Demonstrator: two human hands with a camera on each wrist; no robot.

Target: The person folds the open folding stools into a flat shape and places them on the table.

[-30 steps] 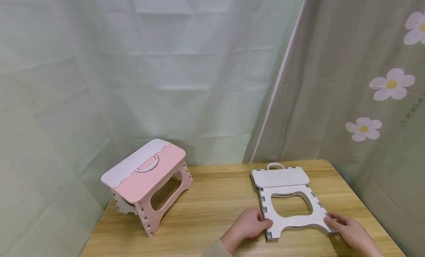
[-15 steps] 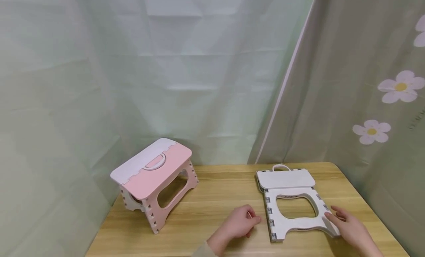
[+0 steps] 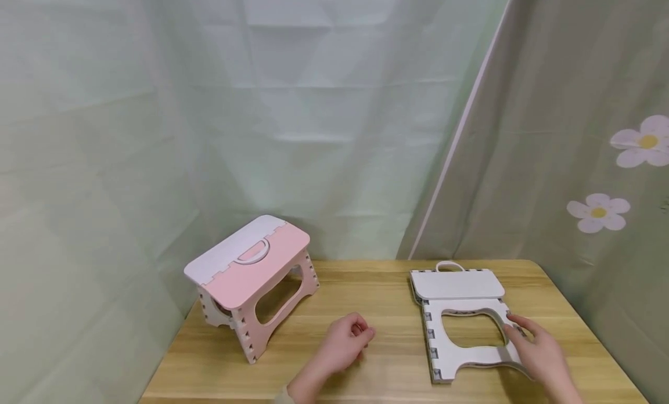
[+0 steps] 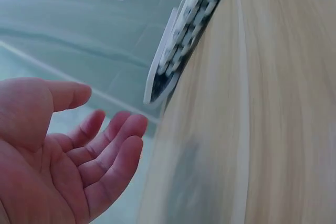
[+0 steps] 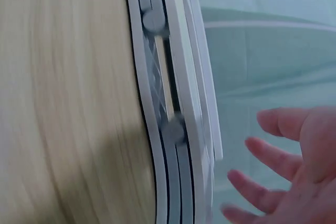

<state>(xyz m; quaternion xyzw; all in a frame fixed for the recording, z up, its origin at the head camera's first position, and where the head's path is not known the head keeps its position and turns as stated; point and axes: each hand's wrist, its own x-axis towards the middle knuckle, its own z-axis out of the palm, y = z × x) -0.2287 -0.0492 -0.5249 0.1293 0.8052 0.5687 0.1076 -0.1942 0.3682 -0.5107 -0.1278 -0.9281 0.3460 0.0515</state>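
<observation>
A white folding stool point(image 3: 460, 285) lies folded flat on the right of the table, its handle loop at the far end. My right hand point(image 3: 538, 349) is over its right edge, and in the right wrist view the fingers point(image 5: 268, 156) are spread and stand apart from the stool's layered side point(image 5: 184, 87). My left hand point(image 3: 342, 340) hovers over the table left of that stool, fingers loosely bent. In the left wrist view the left palm point(image 4: 63, 161) holds nothing. A pink-and-white folding stool point(image 3: 266, 267) stands unfolded at the back left.
The wooden table point(image 3: 366, 288) has its back edge near a pale green curtain point(image 3: 313, 131). A grey-green curtain with white flowers point(image 3: 598, 212) hangs at the right. Bare wood lies between the two stools.
My left hand has let go of the white stool's near left corner and moved left. The right hand has loosened from the near right corner and moved up along the edge. The view has turned left.
</observation>
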